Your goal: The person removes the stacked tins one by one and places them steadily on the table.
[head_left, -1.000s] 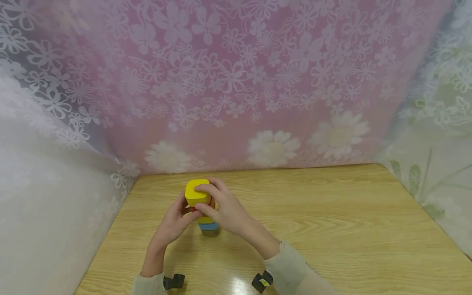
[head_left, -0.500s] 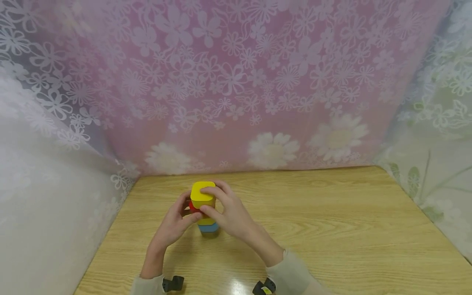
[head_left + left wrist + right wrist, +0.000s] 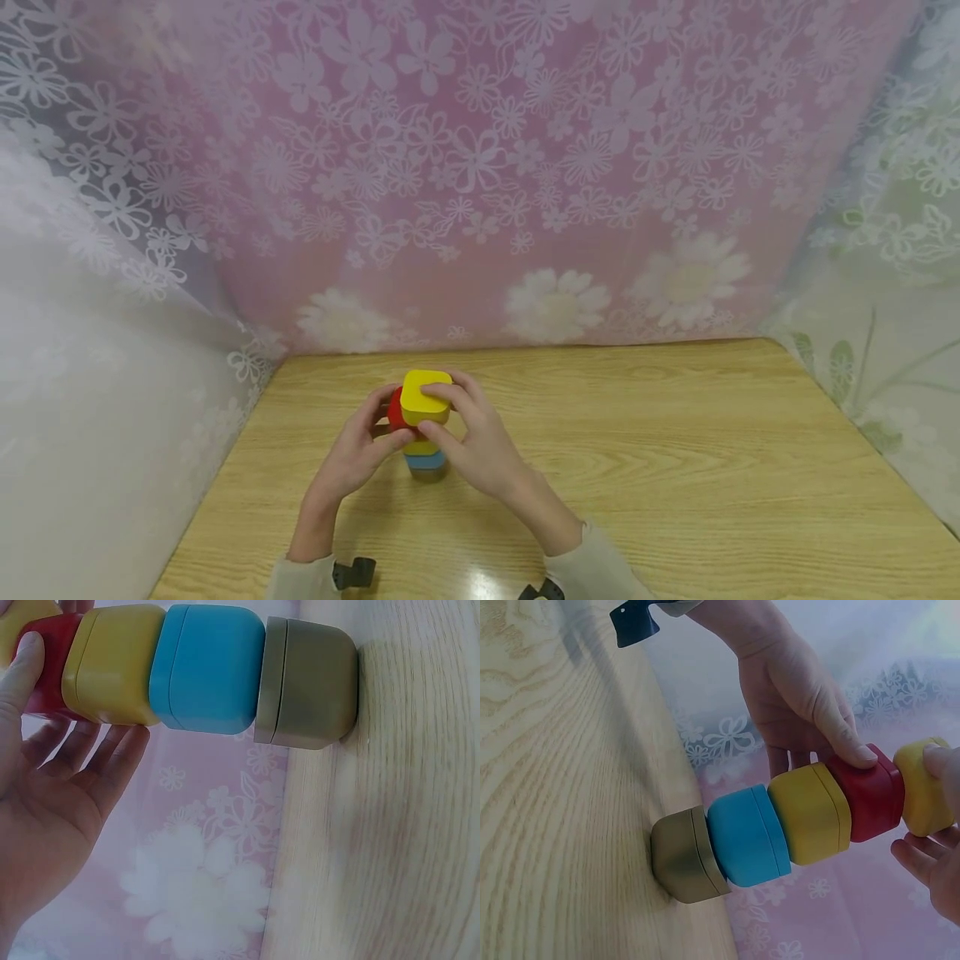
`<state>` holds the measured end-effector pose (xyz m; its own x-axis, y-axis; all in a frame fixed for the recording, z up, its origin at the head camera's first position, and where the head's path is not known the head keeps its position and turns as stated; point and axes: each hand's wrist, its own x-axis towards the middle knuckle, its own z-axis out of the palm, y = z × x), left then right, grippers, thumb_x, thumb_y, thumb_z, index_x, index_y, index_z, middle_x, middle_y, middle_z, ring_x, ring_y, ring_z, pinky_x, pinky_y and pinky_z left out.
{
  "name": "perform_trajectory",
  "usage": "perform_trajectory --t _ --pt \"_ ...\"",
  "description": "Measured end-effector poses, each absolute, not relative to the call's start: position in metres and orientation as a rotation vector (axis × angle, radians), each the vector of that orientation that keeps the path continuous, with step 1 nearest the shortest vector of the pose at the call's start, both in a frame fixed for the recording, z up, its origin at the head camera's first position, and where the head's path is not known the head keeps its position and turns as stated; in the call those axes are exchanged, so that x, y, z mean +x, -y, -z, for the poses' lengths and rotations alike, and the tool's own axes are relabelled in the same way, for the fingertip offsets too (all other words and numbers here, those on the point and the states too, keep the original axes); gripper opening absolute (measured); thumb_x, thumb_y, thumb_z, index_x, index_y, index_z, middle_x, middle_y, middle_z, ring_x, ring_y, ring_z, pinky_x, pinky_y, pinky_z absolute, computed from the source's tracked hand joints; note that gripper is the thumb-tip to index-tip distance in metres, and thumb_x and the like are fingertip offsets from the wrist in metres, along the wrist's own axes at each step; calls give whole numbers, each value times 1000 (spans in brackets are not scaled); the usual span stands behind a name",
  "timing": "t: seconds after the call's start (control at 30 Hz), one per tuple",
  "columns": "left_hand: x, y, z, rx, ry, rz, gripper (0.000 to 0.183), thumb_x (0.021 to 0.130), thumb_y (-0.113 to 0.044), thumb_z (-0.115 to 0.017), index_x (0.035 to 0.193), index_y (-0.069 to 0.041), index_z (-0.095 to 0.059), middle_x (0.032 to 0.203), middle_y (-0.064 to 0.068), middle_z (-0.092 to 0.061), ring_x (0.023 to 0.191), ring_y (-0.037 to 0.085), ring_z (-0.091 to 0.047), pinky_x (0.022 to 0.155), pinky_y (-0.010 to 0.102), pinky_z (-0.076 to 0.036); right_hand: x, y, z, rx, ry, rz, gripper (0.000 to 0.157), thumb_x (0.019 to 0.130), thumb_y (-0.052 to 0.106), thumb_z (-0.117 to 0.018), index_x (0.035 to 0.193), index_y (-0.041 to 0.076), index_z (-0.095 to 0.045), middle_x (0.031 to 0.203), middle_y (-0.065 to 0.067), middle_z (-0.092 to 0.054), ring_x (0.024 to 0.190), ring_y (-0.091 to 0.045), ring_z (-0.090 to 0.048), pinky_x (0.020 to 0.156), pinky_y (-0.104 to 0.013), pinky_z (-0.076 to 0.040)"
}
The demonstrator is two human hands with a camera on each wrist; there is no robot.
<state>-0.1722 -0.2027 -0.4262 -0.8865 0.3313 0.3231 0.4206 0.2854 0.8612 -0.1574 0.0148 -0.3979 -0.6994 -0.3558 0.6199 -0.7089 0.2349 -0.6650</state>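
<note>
Rounded square boxes, each with a seam near its rim, stand stacked on the wooden table (image 3: 675, 450). A gold-brown box (image 3: 319, 686) is at the bottom, with a blue box (image 3: 214, 671) over it, then a yellow box (image 3: 120, 667), then a red box (image 3: 866, 795). My left hand (image 3: 351, 457) holds the red box, thumb on its near side and fingers behind. Above it, my right hand (image 3: 483, 450) grips a second yellow box (image 3: 415, 390) between thumb and fingers, forefinger over its top. That yellow box sits offset to the right of the red one in the head view.
A pink flowered cloth (image 3: 480, 167) hangs along the table's back edge. Pale cloths flank it at the left (image 3: 97, 375) and right. Black wrist mounts (image 3: 354, 573) are worn at both sleeves, close over the table's front.
My right hand has shifted to the right with the top yellow box, so more of the red box shows under it. My left hand has stayed nearly in place.
</note>
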Motion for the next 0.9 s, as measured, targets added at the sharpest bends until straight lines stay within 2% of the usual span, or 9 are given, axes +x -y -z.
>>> perform_trajectory --t 0.17,0.7,0.9 --pt "-172 202 426 -688 2463 1683 58 93 -16 -71 144 -15 -45 135 6 -56 117 23 -56 94 26 -51 -157 -15 403 967 2131 -1476 40 93 10 -70 130 8 -56 146 -14 -41 123 -26 -54 96 -35 -53" --pt "-171 202 426 -686 2465 1703 58 93 -15 -71 145 -13 -44 136 7 -56 117 25 -56 93 28 -52 -150 -24 416 898 2065 -1562 42 91 8 -72 130 11 -56 143 -7 -44 128 -26 -48 93 -45 -54" --pt "-171 202 426 -667 2470 1695 60 92 -16 -72 145 -12 -44 136 7 -56 117 26 -56 93 28 -52 -147 -30 420 888 2057 -1585 42 93 9 -71 131 11 -54 145 -7 -42 129 -25 -48 93 -42 -54"
